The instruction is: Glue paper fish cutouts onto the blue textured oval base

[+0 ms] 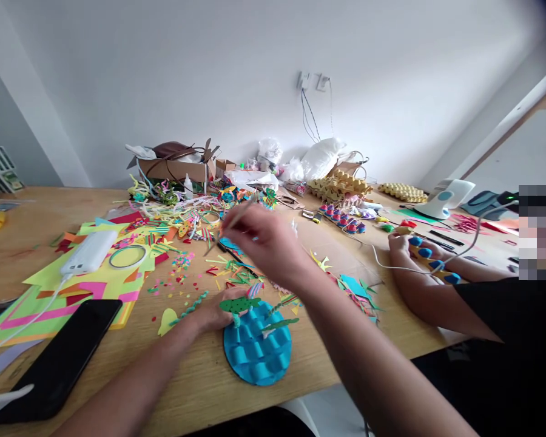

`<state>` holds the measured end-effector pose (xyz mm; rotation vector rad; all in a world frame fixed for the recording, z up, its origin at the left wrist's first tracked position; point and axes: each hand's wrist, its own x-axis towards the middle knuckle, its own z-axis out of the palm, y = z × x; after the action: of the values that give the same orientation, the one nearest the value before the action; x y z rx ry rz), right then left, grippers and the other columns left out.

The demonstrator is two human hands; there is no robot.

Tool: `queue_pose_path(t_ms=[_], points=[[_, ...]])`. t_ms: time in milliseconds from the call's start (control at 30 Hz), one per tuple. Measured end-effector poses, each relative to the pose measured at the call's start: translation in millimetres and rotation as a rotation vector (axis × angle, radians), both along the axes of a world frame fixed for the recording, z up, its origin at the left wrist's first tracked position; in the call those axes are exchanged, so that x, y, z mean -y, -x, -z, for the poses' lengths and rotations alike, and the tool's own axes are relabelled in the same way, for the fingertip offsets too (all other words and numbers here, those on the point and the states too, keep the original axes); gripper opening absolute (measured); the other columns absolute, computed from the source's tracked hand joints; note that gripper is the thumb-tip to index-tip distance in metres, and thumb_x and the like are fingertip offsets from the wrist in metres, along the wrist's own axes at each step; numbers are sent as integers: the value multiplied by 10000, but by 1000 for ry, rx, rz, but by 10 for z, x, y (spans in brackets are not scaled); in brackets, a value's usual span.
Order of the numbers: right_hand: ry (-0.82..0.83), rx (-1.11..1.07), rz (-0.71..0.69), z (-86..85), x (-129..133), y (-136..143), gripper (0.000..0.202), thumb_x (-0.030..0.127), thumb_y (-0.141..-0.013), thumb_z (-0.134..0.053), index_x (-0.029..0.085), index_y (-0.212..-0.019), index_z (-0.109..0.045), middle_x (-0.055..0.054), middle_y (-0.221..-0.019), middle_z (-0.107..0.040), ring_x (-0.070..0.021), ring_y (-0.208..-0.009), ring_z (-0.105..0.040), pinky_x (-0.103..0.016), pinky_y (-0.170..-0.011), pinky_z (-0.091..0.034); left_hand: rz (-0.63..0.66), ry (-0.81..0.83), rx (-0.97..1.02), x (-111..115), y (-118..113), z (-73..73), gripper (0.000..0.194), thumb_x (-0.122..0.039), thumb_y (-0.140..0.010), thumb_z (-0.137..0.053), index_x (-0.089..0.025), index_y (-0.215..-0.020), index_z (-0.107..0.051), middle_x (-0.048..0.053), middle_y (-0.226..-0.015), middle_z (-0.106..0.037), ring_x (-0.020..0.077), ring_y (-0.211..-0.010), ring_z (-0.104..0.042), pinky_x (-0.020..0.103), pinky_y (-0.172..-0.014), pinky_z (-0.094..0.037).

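A round blue egg-carton piece [257, 355] lies near the table's front edge. Paper cut-outs stand up from it on stems, among them a dotted green paper fish [239, 305] and a narrow green one [279, 325]. At its far left rim, my left hand [213, 309] grips the edge, its fingertips partly hidden behind the fish. Raised above the table, my right hand [266, 243] is closed around a thin stick [242, 213], pinched between thumb and fingers. Below that hand lie paper strips and scraps [236, 267]. A yellow paper cut-out [167, 321] is left of my left forearm.
A black phone [59, 364] and a white power bank [88, 252] on coloured paper [31, 303] are at left. Behind are a cardboard box [173, 173] and yellow egg cartons [341, 188]. At right, a co-worker's hands [403, 246] hold a blue-and-yellow carton strip [430, 261]; a white cable [377, 261] crosses nearby.
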<state>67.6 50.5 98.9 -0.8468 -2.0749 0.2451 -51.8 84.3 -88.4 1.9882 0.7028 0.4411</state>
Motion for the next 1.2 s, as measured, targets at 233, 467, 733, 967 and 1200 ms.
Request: queue_pose_path(t_ms=[233, 467, 733, 967, 1200], points=[[464, -413, 359, 560, -242, -1160, 150, 288, -779, -509, 160, -702, -508, 23, -600, -519, -89, -534, -505, -221, -505, -409, -6, -54, -8, 12, -38, -39, 256, -357, -828, -520, -207, -1019, -601, 27, -1007, -632, 218, -948, -567, 309, -837, -437], [585, -567, 438, 957, -189, -1399, 228, 381, -748, -539, 174, -666, -488, 32, -563, -537, -81, -497, -503, -209, -487, -410, -37, -66, -87, -48, -40, -1, 308, -391, -791, -539, -178, -1000, -614, 64, -1039, -630, 249, -976, -559, 310, -850, -417], [750, -556, 254, 1223, -167, -1370, 263, 431, -749, -547, 177, -697, -499, 26, -582, -560, -89, -496, -526, -221, -483, -416, -38, -68, -118, -52, -55, 24, 372, -375, -808, -509, -183, -1123, -554, 42, -1092, -617, 242, -990, -540, 313, -861, -415], [875, -555, 186, 1419, -175, -1253, 253, 413, -764, -538, 177, -677, -504, 8, -582, -602, -95, -476, -539, -219, -461, -411, -28, -81, -144, -55, -79, -8, 307, -339, -798, -523, -160, -1036, -595, 53, -1059, -629, 234, -1000, -542, 296, -873, -406], [859, -614, 211, 1493, -201, -1249, 252, 426, -756, -545, 188, -701, -487, 22, -597, -602, -87, -490, -539, -217, -487, -421, -30, -112, -161, -55, -84, -16, 388, -343, -789, -531, -124, -1108, -564, 93, -1144, -589, 264, -1064, -508, 336, -927, -375]])
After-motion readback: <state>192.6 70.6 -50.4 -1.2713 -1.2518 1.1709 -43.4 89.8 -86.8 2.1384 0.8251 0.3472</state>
